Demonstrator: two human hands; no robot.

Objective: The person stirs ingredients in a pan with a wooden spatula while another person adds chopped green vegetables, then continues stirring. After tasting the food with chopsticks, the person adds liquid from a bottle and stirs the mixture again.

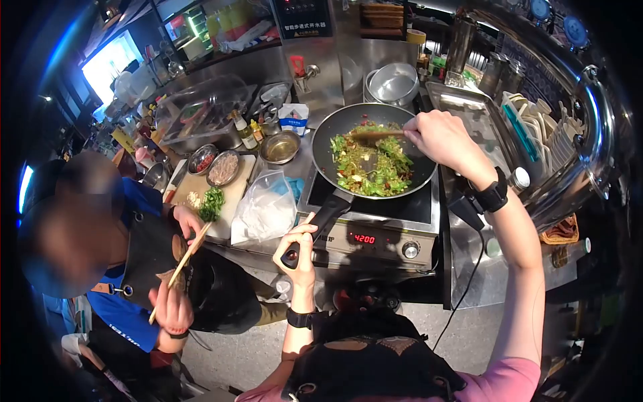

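Observation:
My left hand (299, 258) is closed around the black handle of a frying pan (343, 120). The pan sits on an induction cooker (395, 240) whose red display reads 4200. Over the pan's right rim, my right hand (442, 137) grips a wooden spatula (376, 135), its far end down in the food. Chopped green vegetables (365, 171) with red bits are spread across the middle of the pan. The spatula's tip is partly buried among them.
Left of the cooker are a plastic bag (266, 209), a cutting board (234, 218) with chopped greens and bowls, and a metal bowl (280, 147). A co-worker's hand (173, 308) holds bamboo chopsticks. Stacked dishes (549, 130) and a metal tray (469, 100) stand right.

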